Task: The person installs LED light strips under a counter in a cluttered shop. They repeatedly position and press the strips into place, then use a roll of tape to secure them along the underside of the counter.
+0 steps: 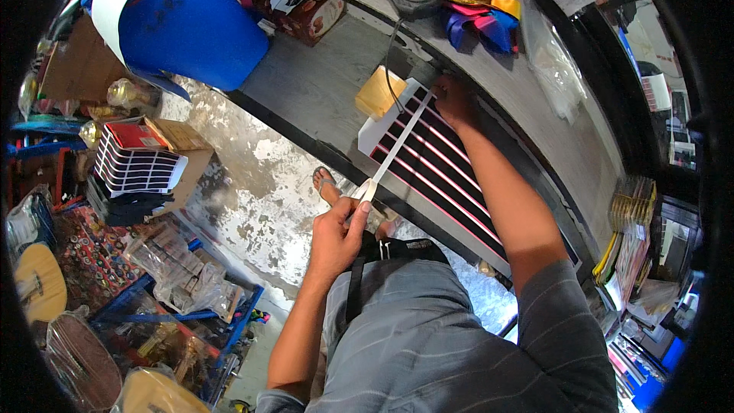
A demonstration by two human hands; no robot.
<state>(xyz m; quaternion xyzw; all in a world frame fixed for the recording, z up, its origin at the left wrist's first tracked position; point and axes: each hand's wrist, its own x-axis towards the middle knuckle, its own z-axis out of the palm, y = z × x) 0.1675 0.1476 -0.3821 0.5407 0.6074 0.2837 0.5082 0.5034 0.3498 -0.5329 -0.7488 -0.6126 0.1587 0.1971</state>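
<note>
A narrow pale strip (399,141) stretches taut between my hands, across a sheet with black bands and white-pink lines (440,160). My left hand (336,235) is closed on the near end, where the strip forms a loose loop above the thumb. My right hand (453,101) is at the sheet's far edge, its fingers drawn together at the strip's other end; shadow hides the fingertips in part. The sheet lies flat on a grey counter (306,80). Beside its far left corner sits a yellowish block (380,92), with a dark cable crossing it.
A big blue rolled sheet (191,27) stands at the counter's left end. Colourful ribbons (485,23) lie on the raised ledge (589,126). Left of me, a carton (191,157) and a blue-framed rack (248,310) hold wrapped goods. Worn floor (252,160) lies between.
</note>
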